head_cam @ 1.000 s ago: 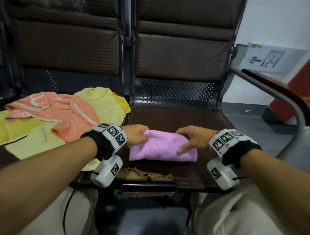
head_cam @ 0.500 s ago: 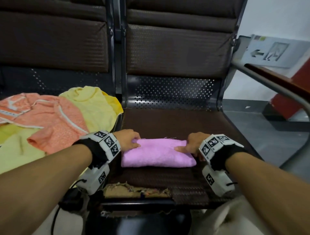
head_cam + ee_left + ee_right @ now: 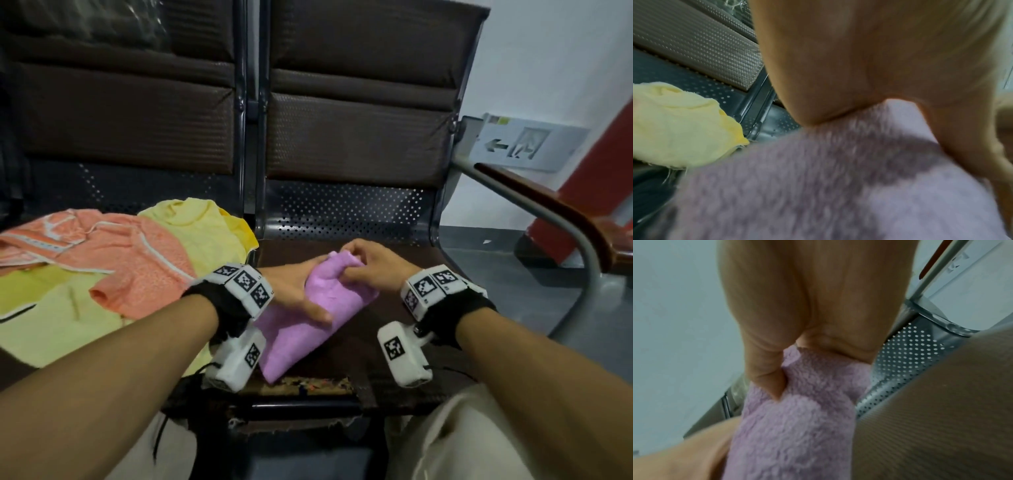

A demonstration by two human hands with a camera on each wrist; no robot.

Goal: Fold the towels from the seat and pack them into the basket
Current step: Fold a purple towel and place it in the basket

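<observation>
A folded pink towel (image 3: 301,339) hangs tilted over the brown right seat (image 3: 394,342), far end raised, near end low by the seat's front edge. My left hand (image 3: 298,291) grips its middle from the left, thumb lying across the top; the left wrist view shows that hand (image 3: 859,65) on the pink towel (image 3: 818,186). My right hand (image 3: 366,263) grips the raised far end with curled fingers, and in the right wrist view it (image 3: 807,305) pinches the pink towel (image 3: 797,426). No basket is in view.
Loose towels lie piled on the left seat: an orange one (image 3: 137,267), a yellow one (image 3: 202,229) and a pale green one (image 3: 58,318). A metal armrest (image 3: 548,212) curves along the right. The seat's front edge (image 3: 308,382) is torn. My knees sit below.
The pink towel lay flat across the seat with a hand at each end. Now both hands have turned it lengthwise and lifted its far end off the seat.
</observation>
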